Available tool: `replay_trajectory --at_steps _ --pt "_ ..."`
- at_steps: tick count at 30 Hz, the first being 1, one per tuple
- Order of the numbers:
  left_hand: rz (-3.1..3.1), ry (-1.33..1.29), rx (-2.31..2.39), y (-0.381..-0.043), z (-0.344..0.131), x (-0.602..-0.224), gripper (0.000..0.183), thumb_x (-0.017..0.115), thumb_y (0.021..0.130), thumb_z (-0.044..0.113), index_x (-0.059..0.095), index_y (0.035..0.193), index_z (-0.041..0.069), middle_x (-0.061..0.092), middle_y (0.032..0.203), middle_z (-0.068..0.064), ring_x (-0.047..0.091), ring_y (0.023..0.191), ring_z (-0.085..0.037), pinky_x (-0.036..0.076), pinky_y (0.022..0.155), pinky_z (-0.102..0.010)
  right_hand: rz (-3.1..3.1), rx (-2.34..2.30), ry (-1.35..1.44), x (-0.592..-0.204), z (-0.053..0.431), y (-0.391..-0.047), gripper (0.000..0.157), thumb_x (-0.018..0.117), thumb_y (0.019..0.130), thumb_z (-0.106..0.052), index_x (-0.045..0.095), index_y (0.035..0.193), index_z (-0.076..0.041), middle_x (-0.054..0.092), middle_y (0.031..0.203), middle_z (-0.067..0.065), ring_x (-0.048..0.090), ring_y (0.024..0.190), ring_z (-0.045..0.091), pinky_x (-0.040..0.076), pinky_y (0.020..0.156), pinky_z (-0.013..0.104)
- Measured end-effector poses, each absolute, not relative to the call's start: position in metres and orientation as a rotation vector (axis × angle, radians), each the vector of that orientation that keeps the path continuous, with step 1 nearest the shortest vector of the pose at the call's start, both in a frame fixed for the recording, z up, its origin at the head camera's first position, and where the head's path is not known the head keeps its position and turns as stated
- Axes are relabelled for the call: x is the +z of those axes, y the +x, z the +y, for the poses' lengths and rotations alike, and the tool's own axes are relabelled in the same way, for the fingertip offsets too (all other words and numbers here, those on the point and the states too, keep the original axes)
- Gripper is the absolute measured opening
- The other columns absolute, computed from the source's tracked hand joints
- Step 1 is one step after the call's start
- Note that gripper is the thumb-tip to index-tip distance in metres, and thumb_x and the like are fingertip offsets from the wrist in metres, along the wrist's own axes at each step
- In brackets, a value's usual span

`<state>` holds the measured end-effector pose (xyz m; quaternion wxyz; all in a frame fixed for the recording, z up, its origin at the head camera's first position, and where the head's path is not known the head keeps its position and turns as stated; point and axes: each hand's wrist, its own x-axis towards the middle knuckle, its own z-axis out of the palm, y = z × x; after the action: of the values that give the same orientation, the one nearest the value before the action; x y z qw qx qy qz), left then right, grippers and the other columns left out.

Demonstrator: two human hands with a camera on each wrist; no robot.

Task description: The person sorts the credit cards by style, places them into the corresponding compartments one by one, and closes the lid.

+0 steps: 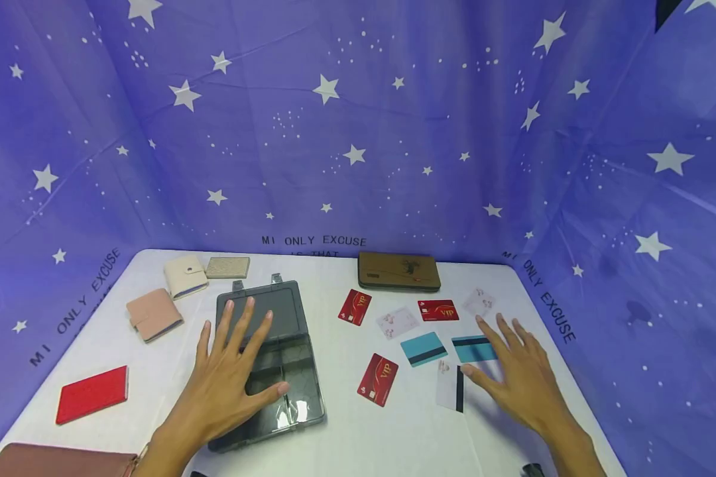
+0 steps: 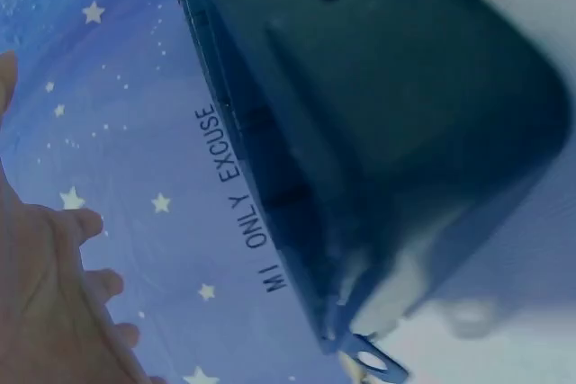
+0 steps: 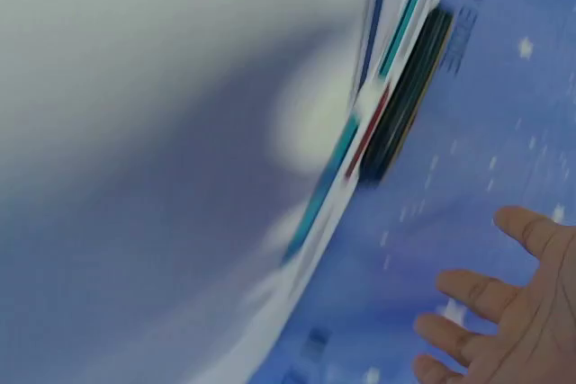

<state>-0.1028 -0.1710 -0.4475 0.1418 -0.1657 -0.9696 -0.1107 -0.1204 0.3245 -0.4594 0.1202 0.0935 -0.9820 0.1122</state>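
Note:
My left hand (image 1: 223,381) is spread with straight fingers over a grey translucent plastic case (image 1: 292,371) and holds nothing. The case lies unfolded, lid part at the far end, latches pointing away; the hand covers its left side. The left wrist view shows the case (image 2: 432,114) large and blurred beside the hand (image 2: 54,294). My right hand (image 1: 522,374), also spread and holding nothing, is by a blue striped card (image 1: 474,348) and a white card with a black stripe (image 1: 449,385). Whether its thumb touches the white card I cannot tell. Red VIP cards (image 1: 378,379) lie between the hands.
A brown wallet (image 1: 398,271) lies at the back. On the left are a cream card holder (image 1: 185,275), a beige one (image 1: 228,267), a pink one (image 1: 154,314), a red booklet (image 1: 92,395) and a maroon pouch (image 1: 59,462). Purple star-patterned cloth (image 1: 334,132) encloses the table.

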Motion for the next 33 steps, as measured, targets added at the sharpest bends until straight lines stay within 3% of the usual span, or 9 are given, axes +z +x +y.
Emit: replay_trajectory --at_steps 5,11,15,19,24,28,33 --pt "-2.862 -0.45 -0.451 -0.094 -0.181 -0.453 0.108 0.066 0.077 0.075 0.015 0.161 0.029 0.003 0.169 -0.005 -0.006 0.155 -0.035 0.004 0.117 -0.065 -2.926 0.493 0.341 -0.467 0.281 -0.124 0.084 0.068 0.082 -0.067 0.041 0.152 -0.029 0.051 0.147 0.013 0.039 0.137 0.041 0.022 0.11 0.065" --pt "-2.914 -0.407 -0.548 -0.08 -0.199 -0.46 0.115 0.081 0.069 0.064 0.018 0.16 0.033 0.016 0.167 -0.008 0.015 0.151 -0.042 0.021 0.106 -0.066 -2.983 0.515 0.426 -0.475 0.233 -0.125 0.074 0.075 0.074 -0.067 0.063 0.131 -0.021 0.063 0.122 0.0 0.053 0.12 0.028 0.035 0.106 0.054" --pt "-2.897 -0.345 -0.585 -0.072 -0.212 -0.464 0.111 0.086 0.07 0.054 0.024 0.159 0.031 0.031 0.159 -0.013 0.028 0.141 -0.04 0.03 0.095 -0.061 -3.033 0.442 0.457 -0.479 0.209 -0.127 0.077 0.076 0.07 -0.07 0.066 0.126 -0.018 0.062 0.116 -0.001 0.053 0.111 0.021 0.04 0.1 0.046" --pt "-2.857 -0.299 -0.589 -0.066 -0.224 -0.467 0.104 0.088 0.07 0.043 0.034 0.156 0.024 0.044 0.144 -0.017 0.038 0.129 -0.038 0.034 0.088 -0.056 -3.068 0.36 0.421 -0.481 0.192 -0.13 0.082 0.078 0.067 -0.071 0.066 0.124 -0.014 0.062 0.112 0.002 0.053 0.108 0.023 0.041 0.094 0.043" --pt "-2.799 -0.328 -0.604 -0.063 -0.234 -0.474 0.095 0.091 0.068 0.032 0.046 0.149 0.013 0.06 0.119 -0.007 0.051 0.109 -0.027 0.038 0.08 -0.046 -3.054 0.33 0.403 -0.483 0.18 -0.135 0.076 0.086 0.06 -0.065 0.066 0.11 -0.011 0.057 0.091 -0.002 0.049 0.089 0.019 0.04 0.083 0.037" --pt "-2.749 -0.404 -0.61 -0.063 -0.238 -0.479 0.091 0.092 0.064 0.027 0.052 0.142 0.005 0.064 0.104 0.001 0.054 0.094 -0.015 0.044 0.075 -0.041 -3.075 0.413 0.387 -0.484 0.177 -0.139 0.069 0.091 0.058 -0.057 0.064 0.103 -0.011 0.049 0.084 -0.005 0.043 0.082 0.016 0.039 0.078 0.035" --pt "-2.738 -0.417 -0.635 -0.064 -0.238 -0.481 0.091 0.093 0.062 0.026 0.054 0.141 0.002 0.063 0.102 0.004 0.052 0.085 -0.007 0.045 0.073 -0.033 -3.103 0.667 0.332 -0.483 0.178 -0.142 0.059 0.094 0.061 -0.041 0.059 0.101 -0.015 0.05 0.084 -0.005 0.043 0.082 0.013 0.039 0.076 0.033"
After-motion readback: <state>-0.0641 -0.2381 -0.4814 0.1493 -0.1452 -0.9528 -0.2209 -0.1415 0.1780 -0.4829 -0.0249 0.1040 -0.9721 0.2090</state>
